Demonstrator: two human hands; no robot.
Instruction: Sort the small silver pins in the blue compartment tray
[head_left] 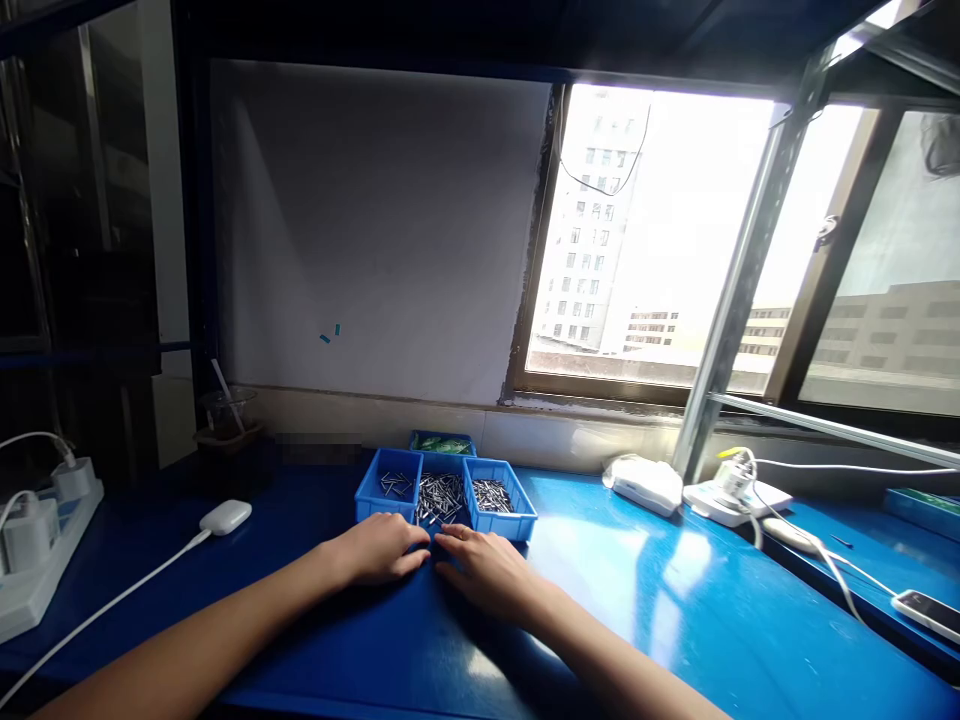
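My left hand [386, 548] rests at the front of the left blue bin [369, 492], its index finger and thumb a little apart. Close beside it, my right hand [484, 568] lies low over the table with fingers stretched toward the left one. I see nothing held in either hand; the undersides of the fingers are hidden. Just beyond the fingertips is a heap of small slim metal pieces [440, 497] between two bins. The left bin has a few similar pieces [396, 484]; the right blue bin [504, 526] holds many short metal pieces [491, 495].
Behind the heap stands another blue bin [442, 437] with green packets. A white case [226, 516] on a cable and a power strip [56, 560] lie left. At right are a white device [643, 484], plugs, cables and a phone [928, 612]. A metal post [739, 280] rises there.
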